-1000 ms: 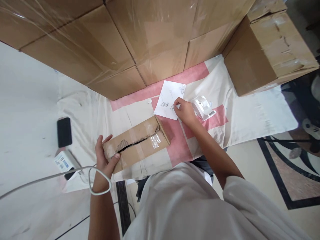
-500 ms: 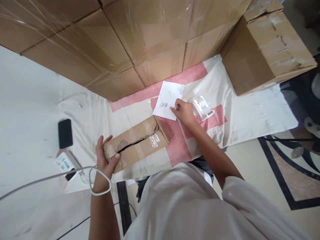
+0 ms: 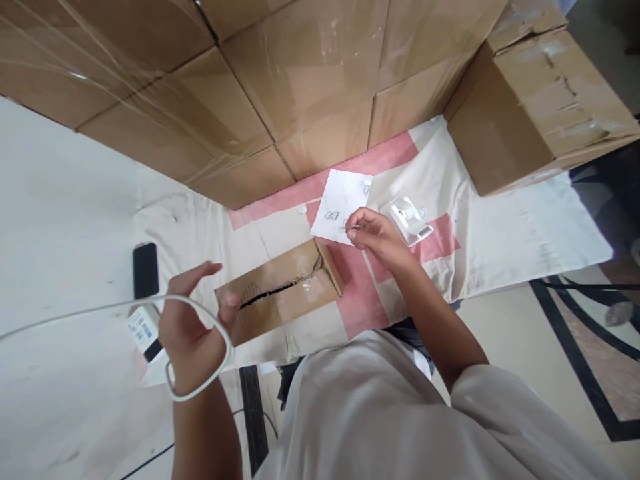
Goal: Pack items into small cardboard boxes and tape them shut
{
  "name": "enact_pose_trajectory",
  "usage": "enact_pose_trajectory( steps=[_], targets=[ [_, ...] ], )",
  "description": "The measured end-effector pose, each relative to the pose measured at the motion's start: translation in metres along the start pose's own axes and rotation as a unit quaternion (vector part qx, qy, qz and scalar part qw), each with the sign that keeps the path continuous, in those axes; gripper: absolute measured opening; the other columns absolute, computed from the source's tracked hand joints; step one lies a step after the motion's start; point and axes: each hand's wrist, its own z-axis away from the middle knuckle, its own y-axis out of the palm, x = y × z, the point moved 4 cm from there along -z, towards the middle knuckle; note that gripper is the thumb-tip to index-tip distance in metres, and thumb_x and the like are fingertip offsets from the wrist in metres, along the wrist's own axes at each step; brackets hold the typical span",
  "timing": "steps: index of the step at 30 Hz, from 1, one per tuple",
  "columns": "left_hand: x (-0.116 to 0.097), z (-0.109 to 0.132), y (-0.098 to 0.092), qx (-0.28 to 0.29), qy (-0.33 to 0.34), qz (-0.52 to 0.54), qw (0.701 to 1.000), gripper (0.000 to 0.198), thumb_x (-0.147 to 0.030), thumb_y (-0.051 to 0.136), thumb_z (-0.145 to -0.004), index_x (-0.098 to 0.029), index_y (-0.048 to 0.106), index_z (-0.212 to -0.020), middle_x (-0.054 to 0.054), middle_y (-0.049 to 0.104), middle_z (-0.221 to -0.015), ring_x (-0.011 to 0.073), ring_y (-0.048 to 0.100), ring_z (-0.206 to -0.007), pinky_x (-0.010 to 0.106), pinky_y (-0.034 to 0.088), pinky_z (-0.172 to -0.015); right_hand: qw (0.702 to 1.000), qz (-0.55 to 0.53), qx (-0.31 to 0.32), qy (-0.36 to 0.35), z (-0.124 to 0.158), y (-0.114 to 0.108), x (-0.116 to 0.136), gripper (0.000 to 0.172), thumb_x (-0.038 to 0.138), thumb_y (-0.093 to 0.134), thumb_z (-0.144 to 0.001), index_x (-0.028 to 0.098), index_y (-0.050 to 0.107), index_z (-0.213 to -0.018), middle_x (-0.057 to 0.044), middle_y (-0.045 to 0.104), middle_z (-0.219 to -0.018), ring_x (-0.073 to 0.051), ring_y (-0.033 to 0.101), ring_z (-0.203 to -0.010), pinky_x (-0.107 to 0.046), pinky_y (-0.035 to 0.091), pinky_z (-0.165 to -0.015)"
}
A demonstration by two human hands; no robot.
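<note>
My left hand point(image 3: 193, 320) is raised above the near-left end of a long cardboard box point(image 3: 287, 303), thumb and fingers spread apart with nothing between them. A ragged dark slit runs along the top of that box, with a shiny patch of clear tape near its right end. Over the lower right corner of a white sheet of paper point(image 3: 345, 193) with small pencil drawings, my right hand point(image 3: 375, 237) is closed in a pinch. What sits between its fingertips is too small to tell. Just right of this hand stands a white tape dispenser point(image 3: 407, 220).
Taped cardboard boxes point(image 3: 320, 87) form a wall at the back, and another carton point(image 3: 545, 113) stands at right. A black phone point(image 3: 145, 270) and a white box with a label point(image 3: 144, 328) lie at left. A white cable point(image 3: 100, 310) loops round my left wrist. Pink-and-white cloth point(image 3: 365, 307) lies underneath.
My left hand has let go of the cardboard box and lifted to the left, its fingers opening. My right hand has shifted slightly right and down in view, still pinched.
</note>
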Motion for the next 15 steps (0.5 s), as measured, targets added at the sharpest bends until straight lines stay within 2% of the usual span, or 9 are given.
enact_pose_trajectory(
  steps=[1,3,7,8,11,12,15],
  targets=[
    [-0.017,-0.01,0.004,0.005,0.02,0.018,1.0,0.04,-0.032,0.07,-0.09,-0.024,0.063,-0.129,0.008,0.069,-0.114,0.026,0.066,-0.112,0.047,0.05,-0.105,1.0,-0.018,0.018,-0.007,0.005,0.007,0.005,0.03,0.038,0.083,-0.08,0.02,0.059,-0.085,0.004,0.051,-0.075,-0.007,0.037,-0.057,-0.022,0.027,-0.052],
    [-0.047,-0.028,0.018,0.055,0.053,0.036,0.996,0.033,-0.03,0.071,-0.09,-0.024,0.066,-0.122,0.004,0.071,-0.101,0.0219,0.068,-0.1,0.041,0.052,-0.097,0.998,-0.036,0.048,-0.03,0.015,0.02,0.016,0.028,0.038,0.083,-0.082,0.02,0.061,-0.085,0.003,0.053,-0.077,-0.008,0.04,-0.06,-0.022,0.03,-0.053],
    [-0.083,-0.045,0.053,0.175,0.122,0.016,0.977,0.04,-0.037,0.073,-0.09,-0.026,0.064,-0.128,0.005,0.072,-0.108,0.0218,0.068,-0.101,0.039,0.05,-0.093,0.994,-0.043,0.076,-0.065,0.036,0.044,0.033,0.023,0.035,0.081,-0.085,0.02,0.062,-0.084,0.001,0.055,-0.08,-0.011,0.048,-0.068,-0.023,0.038,-0.059],
    [-0.088,-0.046,0.059,0.187,0.136,0.023,0.973,0.037,-0.037,0.074,-0.09,-0.027,0.066,-0.125,0.004,0.072,-0.108,0.0211,0.068,-0.099,0.039,0.049,-0.092,0.994,-0.043,0.082,-0.064,0.041,0.048,0.034,0.022,0.034,0.079,-0.087,0.02,0.063,-0.085,0.001,0.055,-0.079,-0.011,0.048,-0.068,-0.024,0.04,-0.06],
    [-0.093,-0.044,0.069,0.185,0.154,0.034,0.97,0.008,-0.03,0.073,-0.092,-0.028,0.071,-0.099,-0.001,0.072,-0.095,0.0172,0.066,-0.09,0.037,0.045,-0.089,0.995,-0.029,0.075,-0.066,0.048,0.055,0.035,0.019,0.036,0.077,-0.089,0.021,0.065,-0.088,0.001,0.056,-0.077,-0.012,0.049,-0.067,-0.025,0.041,-0.06],
    [-0.093,-0.043,0.07,0.18,0.153,0.028,0.971,0.002,-0.028,0.072,-0.092,-0.027,0.071,-0.093,-0.002,0.071,-0.091,0.0164,0.065,-0.087,0.037,0.044,-0.088,0.995,-0.019,0.059,-0.073,0.048,0.054,0.035,0.019,0.036,0.077,-0.089,0.021,0.066,-0.087,0.001,0.057,-0.076,-0.012,0.049,-0.066,-0.025,0.041,-0.06],
    [-0.09,-0.041,0.07,0.17,0.132,0.01,0.977,0.004,-0.024,0.07,-0.094,-0.025,0.069,-0.09,-0.002,0.069,-0.087,0.015,0.064,-0.085,0.036,0.043,-0.087,0.995,-0.019,-0.032,-0.092,0.045,0.04,0.031,0.021,0.038,0.074,-0.091,0.02,0.067,-0.083,0.003,0.053,-0.07,-0.01,0.044,-0.061,-0.025,0.036,-0.057]
  ],
)
